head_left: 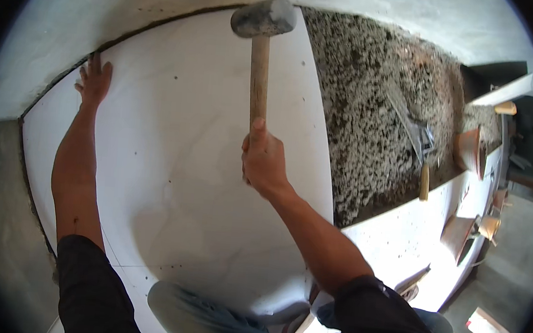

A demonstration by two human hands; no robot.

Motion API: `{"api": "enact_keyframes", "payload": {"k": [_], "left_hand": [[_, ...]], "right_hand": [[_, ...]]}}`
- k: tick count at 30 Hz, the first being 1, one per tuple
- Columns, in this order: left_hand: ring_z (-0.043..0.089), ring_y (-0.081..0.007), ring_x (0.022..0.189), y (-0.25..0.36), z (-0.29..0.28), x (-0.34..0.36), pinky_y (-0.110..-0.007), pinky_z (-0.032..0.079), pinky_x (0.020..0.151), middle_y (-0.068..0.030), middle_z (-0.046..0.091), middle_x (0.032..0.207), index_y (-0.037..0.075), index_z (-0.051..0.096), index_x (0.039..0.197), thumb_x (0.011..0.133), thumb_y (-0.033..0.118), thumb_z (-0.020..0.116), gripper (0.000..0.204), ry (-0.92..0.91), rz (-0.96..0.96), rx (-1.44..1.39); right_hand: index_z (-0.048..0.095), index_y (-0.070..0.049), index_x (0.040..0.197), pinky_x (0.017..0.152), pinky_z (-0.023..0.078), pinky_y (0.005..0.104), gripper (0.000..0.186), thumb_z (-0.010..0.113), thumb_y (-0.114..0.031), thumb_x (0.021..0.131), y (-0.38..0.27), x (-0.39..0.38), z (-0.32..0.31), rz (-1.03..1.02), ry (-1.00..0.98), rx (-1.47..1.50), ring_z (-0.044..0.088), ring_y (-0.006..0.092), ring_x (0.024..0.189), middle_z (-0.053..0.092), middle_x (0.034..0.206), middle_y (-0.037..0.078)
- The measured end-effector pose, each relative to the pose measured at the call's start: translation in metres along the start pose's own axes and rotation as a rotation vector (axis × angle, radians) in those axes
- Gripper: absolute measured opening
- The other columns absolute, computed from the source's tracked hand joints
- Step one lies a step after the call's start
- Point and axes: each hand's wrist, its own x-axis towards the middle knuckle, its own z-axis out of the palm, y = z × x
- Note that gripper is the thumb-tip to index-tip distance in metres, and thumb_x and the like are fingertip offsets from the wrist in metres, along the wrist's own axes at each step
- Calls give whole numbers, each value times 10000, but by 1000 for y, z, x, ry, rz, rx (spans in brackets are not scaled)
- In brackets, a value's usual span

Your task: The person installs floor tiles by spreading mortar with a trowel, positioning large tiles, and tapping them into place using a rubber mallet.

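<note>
No legible txt, labels, brands, nos. or signs on anything in view.

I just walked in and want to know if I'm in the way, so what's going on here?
A person's right hand grips a mallet by its wooden handle, the dark head over the far side of a big white tile; I can't tell whether it touches. The left hand, fingers spread, is at the tile's edge by the wall. To the right is rough grey mortar, with a trowel lying on it.
</note>
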Motion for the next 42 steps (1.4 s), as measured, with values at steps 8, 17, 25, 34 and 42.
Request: {"api": "enact_keyframes", "payload": {"k": [8, 17, 25, 34, 42], "left_hand": [[89, -436, 1433, 153, -10, -65, -742, 66, 1038, -11, 83, 1600, 267, 135, 1524, 922, 647, 252, 721, -20, 252, -22], [157, -398, 1427, 423, -79, -355, -704, 114, 1064, -135, 218, 1552, 153, 317, 1463, 944, 558, 352, 659, -11, 883, -183], [177, -384, 1430, 270, -122, -564, -513, 143, 1146, -230, 174, 1540, -13, 226, 1468, 898, 188, 491, 660, -241, 801, -1034], [9, -372, 1455, 95, -86, -434, -716, 35, 1058, -116, 33, 1593, 205, 108, 1525, 933, 625, 315, 755, -243, -388, -104], [-18, -362, 1458, 93, -85, -431, -720, 38, 1058, -105, 17, 1596, 214, 80, 1529, 907, 663, 304, 799, -260, -443, -112]], "right_hand": [[516, -51, 684, 350, 347, 296, 669, 292, -613, 970, -80, -40, -163, -55, 21, -702, 345, 113, 386, 401, 524, -17], [503, -61, 657, 504, 365, 347, 768, 194, -711, 927, -58, -212, -308, 130, 151, -732, 469, 165, 530, 440, 520, 33], [572, -45, 885, 632, 484, 416, 380, 398, -360, 1005, 59, -219, -303, -313, 207, -734, 576, 281, 642, 551, 742, 132], [516, -24, 951, 617, 483, 478, 342, 541, -365, 951, -43, -181, -155, -905, -333, -734, 633, 373, 682, 623, 732, 191], [480, -14, 945, 612, 486, 472, 399, 471, -412, 979, 0, -120, -137, -446, -316, -1277, 634, 365, 668, 619, 717, 191]]}}
